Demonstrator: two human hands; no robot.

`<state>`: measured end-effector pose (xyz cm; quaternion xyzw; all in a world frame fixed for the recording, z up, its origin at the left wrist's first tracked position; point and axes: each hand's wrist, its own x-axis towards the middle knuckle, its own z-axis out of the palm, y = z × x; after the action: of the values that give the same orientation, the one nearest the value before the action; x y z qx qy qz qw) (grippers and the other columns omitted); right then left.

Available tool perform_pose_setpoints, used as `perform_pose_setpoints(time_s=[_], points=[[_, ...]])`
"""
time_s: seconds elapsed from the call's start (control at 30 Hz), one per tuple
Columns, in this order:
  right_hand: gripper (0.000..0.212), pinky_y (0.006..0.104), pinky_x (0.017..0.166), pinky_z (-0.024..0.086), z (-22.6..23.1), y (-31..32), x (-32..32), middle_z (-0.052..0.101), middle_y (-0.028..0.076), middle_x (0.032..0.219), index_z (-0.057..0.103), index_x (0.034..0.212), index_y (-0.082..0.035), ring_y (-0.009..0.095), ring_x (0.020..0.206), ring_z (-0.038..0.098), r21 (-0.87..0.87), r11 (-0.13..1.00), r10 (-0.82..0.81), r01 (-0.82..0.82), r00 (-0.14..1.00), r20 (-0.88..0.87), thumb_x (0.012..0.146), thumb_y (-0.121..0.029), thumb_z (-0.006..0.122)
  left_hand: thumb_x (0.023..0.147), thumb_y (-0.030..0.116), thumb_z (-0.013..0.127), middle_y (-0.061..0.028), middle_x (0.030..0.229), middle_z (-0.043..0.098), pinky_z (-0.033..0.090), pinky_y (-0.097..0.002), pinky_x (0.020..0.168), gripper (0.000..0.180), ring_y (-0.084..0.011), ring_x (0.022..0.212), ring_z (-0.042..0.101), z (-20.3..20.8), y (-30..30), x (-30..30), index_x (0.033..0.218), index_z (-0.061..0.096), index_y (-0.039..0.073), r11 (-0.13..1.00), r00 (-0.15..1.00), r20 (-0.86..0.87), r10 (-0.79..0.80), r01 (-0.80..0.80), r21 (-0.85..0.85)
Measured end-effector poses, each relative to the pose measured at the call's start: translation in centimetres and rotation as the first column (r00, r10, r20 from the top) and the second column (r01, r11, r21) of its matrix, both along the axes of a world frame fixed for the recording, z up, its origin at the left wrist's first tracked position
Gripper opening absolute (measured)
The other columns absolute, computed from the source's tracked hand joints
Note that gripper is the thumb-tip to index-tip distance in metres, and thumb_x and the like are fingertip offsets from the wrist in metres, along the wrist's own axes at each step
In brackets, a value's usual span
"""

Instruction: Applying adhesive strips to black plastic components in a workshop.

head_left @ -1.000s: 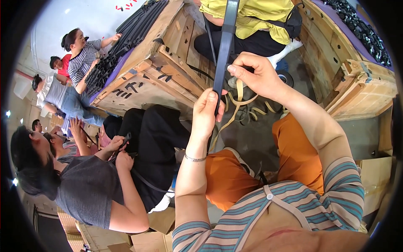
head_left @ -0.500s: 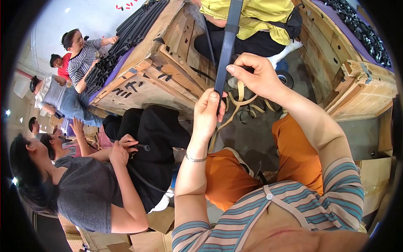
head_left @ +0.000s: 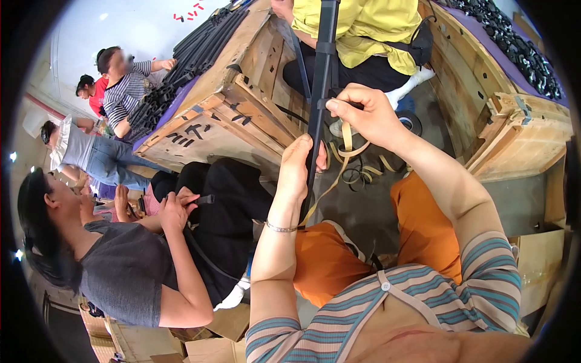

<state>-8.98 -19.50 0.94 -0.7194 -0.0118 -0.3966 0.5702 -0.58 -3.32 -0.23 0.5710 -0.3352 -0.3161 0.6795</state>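
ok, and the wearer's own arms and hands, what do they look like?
Left hand and right hand both ungloved. Thin silvery bracelet on the left wrist; nothing visible on the right wrist. Short ribbed sleeves, striped teal, pinkish-beige and greyish. No cables or markings that I can see.

The bar in the left hand looks smooth, faintly glossy, plastic or coated metal. Papery, matt tape curls below the right hand. Left of the left hand, a crate is rough, bare wood; a bracelet just below that hand shines like metal.
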Motion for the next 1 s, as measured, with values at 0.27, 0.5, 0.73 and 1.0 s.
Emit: perform_pose_setpoints(time_s=[0.27, 0.5, 0.73, 1.0], points=[[0.022, 0.0201, 0.058, 0.041, 0.4, -0.7, -0.4, 0.05, 0.0, 0.074, 0.063, 0.078, 0.003, 0.005, 0.065, 0.052, -0.019, 0.997, 0.071, -0.072, 0.997, -0.028, 0.087, -0.017, 0.059, 0.084, 0.028, 0.06, -0.0012, 0.053, 0.044, 0.029, -0.0197, 0.041, 0.025, -0.0083, 0.043, 0.038, 1.0, -0.7, 0.9, 0.087, 0.049, 0.005, 0.989, 0.991, 0.066, -0.114, 0.12, -0.088], [0.017, 0.0209, 0.059, 0.04, 0.6, -1.0, -1.0, 0.055, 0.002, 0.071, 0.067, 0.078, -0.001, 0.006, 0.066, 0.051, -0.005, 0.998, 0.063, -0.064, 0.998, -0.011, 0.084, -0.016, 0.062, 0.089, 0.029, 0.053, -0.0063, 0.055, 0.051, 0.031, -0.0205, 0.038, 0.026, -0.009, 0.038, 0.039, 1.4, -0.1, 1.7, 0.09, 0.052, 0.003, 0.944, 0.931, -0.188, -0.313, 0.283, -0.167], [0.02, 0.0198, 0.059, 0.041, 0.8, -0.7, -1.3, 0.051, 0.001, 0.075, 0.065, 0.08, 0.003, 0.005, 0.065, 0.052, 0.004, 0.994, 0.111, -0.11, 0.994, -0.022, 0.086, -0.015, 0.059, 0.087, 0.039, 0.052, -0.0079, 0.058, 0.052, 0.035, -0.0219, 0.042, 0.04, -0.0127, 0.041, 0.043, 1.4, 0.3, 1.8, 0.09, 0.053, 0.0, 0.911, 0.909, -0.123, -0.398, 0.376, -0.171], [0.018, 0.0204, 0.059, 0.041, 0.9, -0.9, -1.6, 0.051, 0.001, 0.073, 0.065, 0.079, 0.002, 0.006, 0.065, 0.052, -0.086, 0.996, 0.033, -0.037, 0.998, -0.052, 0.085, -0.015, 0.061, 0.09, 0.037, 0.047, -0.0052, 0.061, 0.05, 0.037, -0.0217, 0.048, 0.044, -0.0112, 0.051, 0.044, 1.6, 0.0, 1.3, 0.101, 0.054, -0.005, 0.956, 0.962, -0.081, -0.262, 0.246, -0.161]])
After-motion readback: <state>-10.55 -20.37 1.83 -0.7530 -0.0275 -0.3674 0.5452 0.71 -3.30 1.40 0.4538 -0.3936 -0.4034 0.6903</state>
